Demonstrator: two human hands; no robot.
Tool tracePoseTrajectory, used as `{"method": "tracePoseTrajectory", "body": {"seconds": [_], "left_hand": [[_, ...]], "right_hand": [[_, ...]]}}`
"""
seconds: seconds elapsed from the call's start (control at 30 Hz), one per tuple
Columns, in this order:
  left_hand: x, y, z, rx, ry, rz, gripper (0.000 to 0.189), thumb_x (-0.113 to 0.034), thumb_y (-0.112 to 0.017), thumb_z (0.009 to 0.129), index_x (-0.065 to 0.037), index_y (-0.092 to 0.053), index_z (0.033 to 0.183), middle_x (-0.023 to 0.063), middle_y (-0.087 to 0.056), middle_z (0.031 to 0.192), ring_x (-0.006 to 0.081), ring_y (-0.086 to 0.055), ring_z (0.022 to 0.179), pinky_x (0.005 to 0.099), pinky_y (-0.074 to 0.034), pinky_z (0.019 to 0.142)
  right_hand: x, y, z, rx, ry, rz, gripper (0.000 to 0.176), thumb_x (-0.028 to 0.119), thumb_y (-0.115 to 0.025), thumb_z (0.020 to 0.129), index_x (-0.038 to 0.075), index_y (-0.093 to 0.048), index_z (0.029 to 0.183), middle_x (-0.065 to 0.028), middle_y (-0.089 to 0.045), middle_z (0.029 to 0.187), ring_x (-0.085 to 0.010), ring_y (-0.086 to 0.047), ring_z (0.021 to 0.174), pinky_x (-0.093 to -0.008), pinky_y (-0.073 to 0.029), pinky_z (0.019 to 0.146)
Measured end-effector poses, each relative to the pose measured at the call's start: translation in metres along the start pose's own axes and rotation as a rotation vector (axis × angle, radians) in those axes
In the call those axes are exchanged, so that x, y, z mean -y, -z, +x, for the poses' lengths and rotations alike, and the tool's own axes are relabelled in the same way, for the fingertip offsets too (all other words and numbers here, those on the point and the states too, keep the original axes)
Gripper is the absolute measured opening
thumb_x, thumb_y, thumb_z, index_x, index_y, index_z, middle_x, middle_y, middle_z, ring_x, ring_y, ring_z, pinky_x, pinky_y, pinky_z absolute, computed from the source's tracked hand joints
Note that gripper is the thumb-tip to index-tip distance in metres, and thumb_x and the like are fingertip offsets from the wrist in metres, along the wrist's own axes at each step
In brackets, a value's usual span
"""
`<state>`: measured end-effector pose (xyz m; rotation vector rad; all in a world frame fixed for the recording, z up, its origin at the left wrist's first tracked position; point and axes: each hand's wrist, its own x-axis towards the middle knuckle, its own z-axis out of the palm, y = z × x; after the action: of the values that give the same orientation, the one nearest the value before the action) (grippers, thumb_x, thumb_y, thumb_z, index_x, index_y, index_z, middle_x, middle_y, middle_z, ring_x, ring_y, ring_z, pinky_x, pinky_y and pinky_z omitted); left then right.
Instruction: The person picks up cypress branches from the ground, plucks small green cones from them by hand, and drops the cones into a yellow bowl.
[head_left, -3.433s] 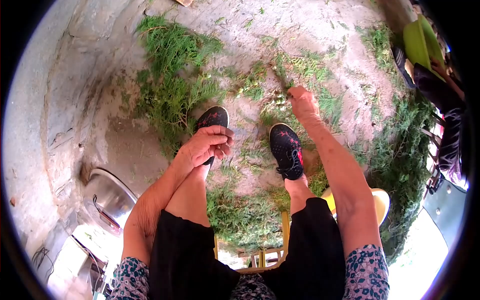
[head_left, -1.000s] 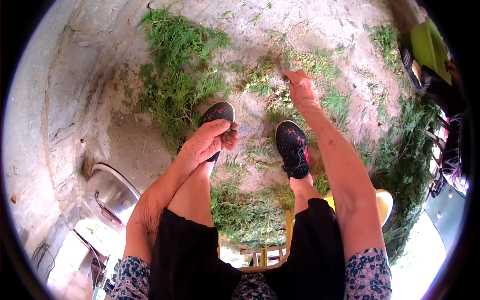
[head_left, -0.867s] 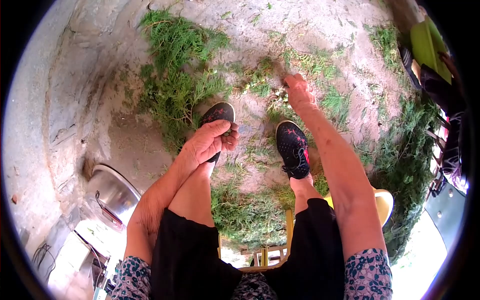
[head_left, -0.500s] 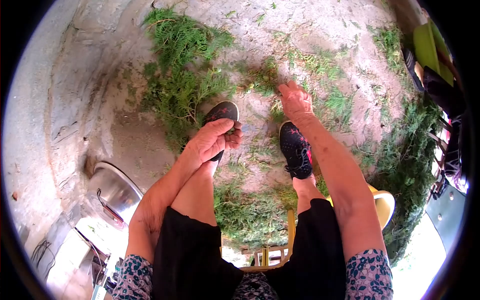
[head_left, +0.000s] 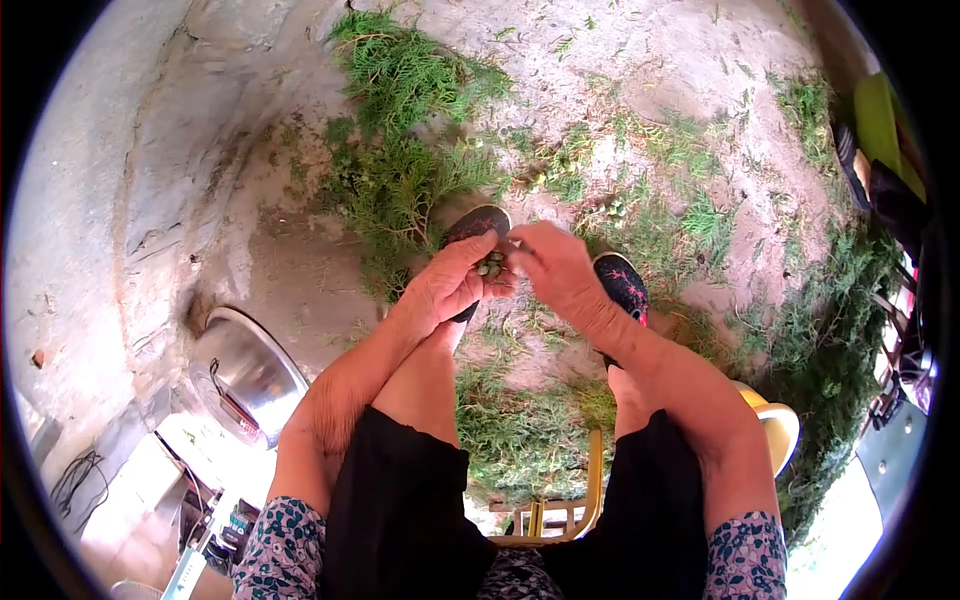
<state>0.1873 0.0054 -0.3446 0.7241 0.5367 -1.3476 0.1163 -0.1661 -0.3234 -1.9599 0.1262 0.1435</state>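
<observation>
My left hand (head_left: pixel 455 278) is cupped above my left shoe (head_left: pixel 480 222), its fingers curled round several small green seed cones (head_left: pixel 490 265). Beside it, my right hand (head_left: pixel 562 268) reaches in with its fingers bent together close to those cones. What the right fingertips hold, if anything, is hidden and slightly blurred. Leafy green conifer branches (head_left: pixel 400 180) lie in a heap just beyond my left hand. Loose green sprigs (head_left: pixel 640 215) are scattered on the floor past my right hand.
A metal basin (head_left: pixel 245 365) leans at the left by the wall. To the right are a yellow basin (head_left: pixel 775 430) and a long pile of greenery (head_left: pixel 835 310). More cut foliage (head_left: pixel 525 425) lies between my legs, and a person's dark shoe (head_left: pixel 852 168) shows at the far right.
My right hand has come back from the floor sprigs to my left hand. The left hand stays cupped, its cones now more visible. The whole view has shifted slightly.
</observation>
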Motion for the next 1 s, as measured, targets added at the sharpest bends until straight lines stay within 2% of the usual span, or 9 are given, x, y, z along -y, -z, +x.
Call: {"method": "tracePoseTrajectory", "body": {"seconds": [0.13,0.4,0.53,0.63,0.73,0.8,0.87,0.97,1.0], "left_hand": [[-0.001,-0.003,0.001,-0.007,0.016,0.040,0.029,-0.027,-0.057,0.087,0.000,-0.057,0.096,0.0105,-0.060,0.089,0.0220,-0.059,0.079,0.0388,-0.051,0.070],[-0.001,-0.005,0.001,-0.084,0.017,0.083,0.029,-0.023,-0.054,0.089,0.004,-0.055,0.100,0.0124,-0.058,0.085,0.0230,-0.059,0.077,0.0369,-0.052,0.070],[-0.001,-0.004,0.000,-0.055,0.005,0.094,0.030,-0.024,-0.054,0.089,0.004,-0.055,0.100,0.0129,-0.058,0.085,0.0233,-0.059,0.077,0.0369,-0.052,0.069],[-0.001,-0.004,0.001,-0.058,0.002,0.088,0.030,-0.024,-0.054,0.089,0.004,-0.055,0.099,0.0130,-0.058,0.085,0.0234,-0.059,0.077,0.0371,-0.052,0.069],[-0.001,-0.003,0.001,-0.054,0.001,0.064,0.030,-0.024,-0.054,0.089,0.005,-0.055,0.099,0.0133,-0.059,0.085,0.0236,-0.060,0.077,0.0373,-0.052,0.069],[-0.001,-0.002,0.001,-0.055,-0.002,0.051,0.030,-0.024,-0.053,0.089,0.004,-0.056,0.099,0.0144,-0.059,0.087,0.0246,-0.060,0.080,0.0397,-0.052,0.071],[0.000,-0.003,0.001,-0.061,-0.008,0.034,0.030,-0.025,-0.053,0.089,0.003,-0.056,0.099,0.0149,-0.060,0.089,0.0251,-0.060,0.082,0.0413,-0.052,0.073],[-0.002,-0.014,-0.002,-0.065,-0.015,0.005,0.030,-0.026,-0.055,0.088,0.001,-0.056,0.100,0.0145,-0.060,0.092,0.0251,-0.060,0.086,0.0422,-0.051,0.075],[-0.003,-0.016,-0.003,-0.070,-0.021,-0.009,0.030,-0.028,-0.056,0.087,0.000,-0.056,0.100,0.0136,-0.060,0.094,0.0247,-0.060,0.087,0.0414,-0.051,0.076]], "right_hand": [[-0.046,0.030,0.014,-0.216,-0.125,-0.217,0.023,0.001,-0.056,0.075,0.006,-0.060,0.097,-0.0142,-0.058,0.092,-0.0324,-0.058,0.082,-0.0352,-0.048,0.070],[-0.081,0.042,0.041,-0.063,0.052,-0.704,0.039,-0.007,-0.052,0.067,0.009,-0.060,0.102,-0.0124,-0.053,0.112,-0.0344,-0.053,0.099,-0.0406,-0.046,0.085],[-0.093,0.047,0.036,0.091,-0.092,-0.713,0.031,-0.006,-0.044,0.074,0.011,-0.059,0.095,-0.0114,-0.053,0.103,-0.0322,-0.053,0.093,-0.0363,-0.045,0.085],[-0.096,0.050,0.027,-0.128,0.001,-0.597,0.023,-0.003,-0.050,0.073,0.010,-0.059,0.089,-0.0109,-0.054,0.099,-0.0319,-0.054,0.090,-0.0382,-0.047,0.078],[-0.089,0.055,0.025,-0.269,-0.141,-0.532,0.018,0.001,-0.056,0.073,0.008,-0.059,0.090,-0.0098,-0.057,0.086,-0.0258,-0.058,0.076,-0.0348,-0.047,0.065],[-0.079,0.055,0.024,-0.310,-0.352,-0.070,0.012,0.003,-0.058,0.074,0.005,-0.059,0.086,-0.0144,-0.061,0.078,-0.0257,-0.061,0.067,-0.0340,-0.048,0.060],[-0.057,0.041,0.014,-0.323,-0.223,0.071,0.010,0.007,-0.058,0.077,0.003,-0.057,0.086,-0.0120,-0.059,0.068,-0.0179,-0.056,0.058,-0.0290,-0.046,0.055],[-0.025,0.013,-0.003,-0.002,-0.287,0.368,0.018,0.011,-0.060,0.077,0.005,-0.058,0.093,-0.0094,-0.059,0.069,-0.0126,-0.053,0.059,-0.0273,-0.046,0.057],[-0.015,0.012,-0.007,0.111,-0.209,0.380,0.015,0.010,-0.058,0.081,0.004,-0.059,0.095,-0.0021,-0.060,0.071,-0.0075,-0.055,0.063,-0.0220,-0.046,0.056]]}}
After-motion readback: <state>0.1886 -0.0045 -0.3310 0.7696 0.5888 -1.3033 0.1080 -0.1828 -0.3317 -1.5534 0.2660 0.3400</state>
